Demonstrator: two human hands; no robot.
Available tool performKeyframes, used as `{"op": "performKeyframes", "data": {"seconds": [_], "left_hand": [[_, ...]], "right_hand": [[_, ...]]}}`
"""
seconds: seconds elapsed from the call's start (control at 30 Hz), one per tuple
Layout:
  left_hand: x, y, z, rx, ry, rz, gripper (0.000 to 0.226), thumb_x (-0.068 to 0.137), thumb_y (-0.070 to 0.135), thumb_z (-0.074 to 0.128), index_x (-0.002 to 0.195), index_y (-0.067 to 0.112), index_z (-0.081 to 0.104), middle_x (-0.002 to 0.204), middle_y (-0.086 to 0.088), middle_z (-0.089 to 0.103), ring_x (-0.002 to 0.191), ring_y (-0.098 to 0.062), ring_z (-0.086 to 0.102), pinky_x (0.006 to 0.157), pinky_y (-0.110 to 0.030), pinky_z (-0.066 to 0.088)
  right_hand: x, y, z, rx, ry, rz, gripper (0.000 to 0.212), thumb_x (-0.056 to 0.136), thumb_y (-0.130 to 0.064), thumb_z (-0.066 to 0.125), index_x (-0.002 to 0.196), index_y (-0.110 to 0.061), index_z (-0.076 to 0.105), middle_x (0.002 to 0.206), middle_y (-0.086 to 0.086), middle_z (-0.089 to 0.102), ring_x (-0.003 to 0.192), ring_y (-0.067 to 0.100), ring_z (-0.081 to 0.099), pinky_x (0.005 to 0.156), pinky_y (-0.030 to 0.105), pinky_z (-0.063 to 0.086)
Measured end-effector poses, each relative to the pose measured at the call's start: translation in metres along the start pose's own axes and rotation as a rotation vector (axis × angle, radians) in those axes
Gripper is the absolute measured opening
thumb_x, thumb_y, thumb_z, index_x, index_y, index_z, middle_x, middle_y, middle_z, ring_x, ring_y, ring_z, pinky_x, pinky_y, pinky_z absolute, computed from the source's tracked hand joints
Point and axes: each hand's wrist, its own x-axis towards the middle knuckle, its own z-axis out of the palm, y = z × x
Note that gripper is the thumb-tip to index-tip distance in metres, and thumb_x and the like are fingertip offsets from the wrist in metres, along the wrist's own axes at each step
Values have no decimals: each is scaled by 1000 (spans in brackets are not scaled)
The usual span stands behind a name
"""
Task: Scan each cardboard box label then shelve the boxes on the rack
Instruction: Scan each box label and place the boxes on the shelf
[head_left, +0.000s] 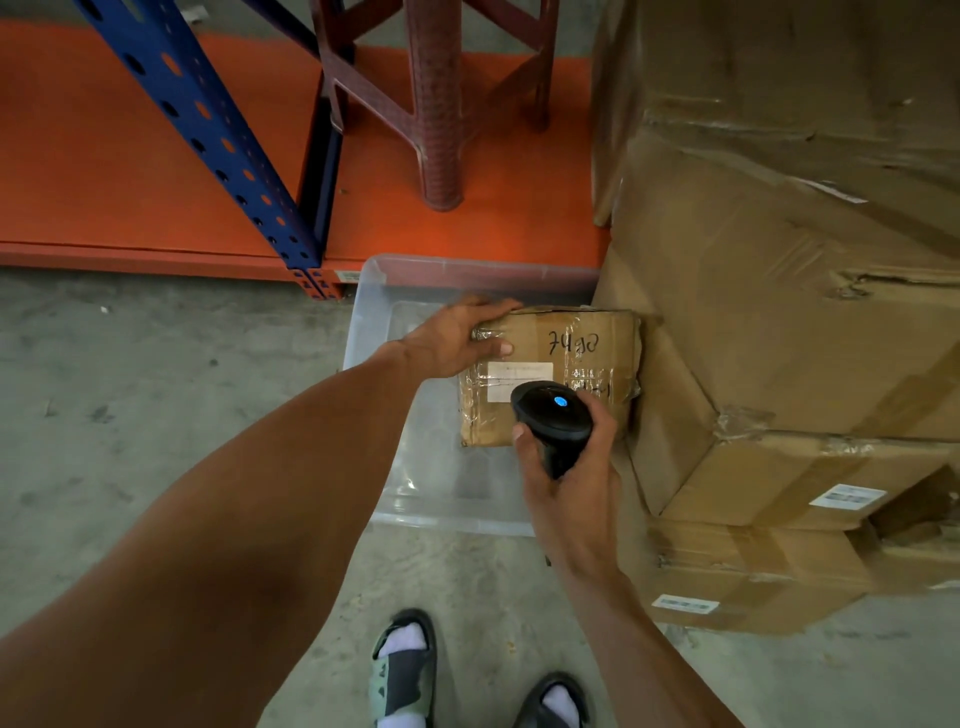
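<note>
A small taped cardboard box (587, 343) with black handwriting and a white label (511, 375) lies in a clear plastic bin (431, 488) on the floor. My left hand (457, 338) grips the box's upper left corner, thumb on its top face. My right hand (566, 467) holds a black barcode scanner (553, 415) with a lit blue light just above the box, its head over the label's right end. The orange rack shelf (130, 171) with a blue upright (208, 135) stands beyond the bin.
A tall stack of large cardboard boxes (779, 312) fills the right side, touching the bin. A maroon plastic stool (436, 104) stands on the orange shelf. Bare concrete floor (156, 389) lies to the left. My feet in sandals (405, 670) are at the bottom.
</note>
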Motion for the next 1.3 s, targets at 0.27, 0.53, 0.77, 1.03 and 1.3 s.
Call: {"op": "performKeyframes", "data": {"seconds": [0.27,0.53,0.77,1.03,1.3], "left_hand": [[4,13,-1,79,24,-139,63,90,40,72,147,37,46,136,10,55,129,-20,50,111,-42,39],[24,50,-3,383,139,-327,25,98,29,59,122,31,64,92,7,64,82,-15,58,68,-28,38],[31,46,-3,508,142,-294,36,99,25,57,134,33,56,94,2,64,83,-21,61,72,-32,50],[16,51,11,421,207,-325,11,101,35,53,111,36,56,81,8,57,69,-11,57,61,-26,48],[13,43,14,437,200,-316,21,101,32,53,122,33,54,85,7,57,69,-7,56,54,-18,40]], "right_hand": [[7,-18,-33,-45,58,-48,63,92,-36,79,143,-44,44,109,-37,67,104,-9,67,82,11,52],[53,-97,-139,-131,261,-140,63,87,-56,77,141,-52,44,118,-40,63,111,-12,60,93,16,49],[134,-174,-229,-386,351,-152,57,81,-60,80,128,-35,60,100,-24,66,109,12,65,88,27,49],[191,-175,-219,-759,84,209,71,80,-54,84,136,-18,58,134,12,65,128,36,57,101,45,52],[184,-170,-219,-751,97,194,72,85,-53,79,143,-22,48,135,10,64,126,37,59,98,45,53]]}}
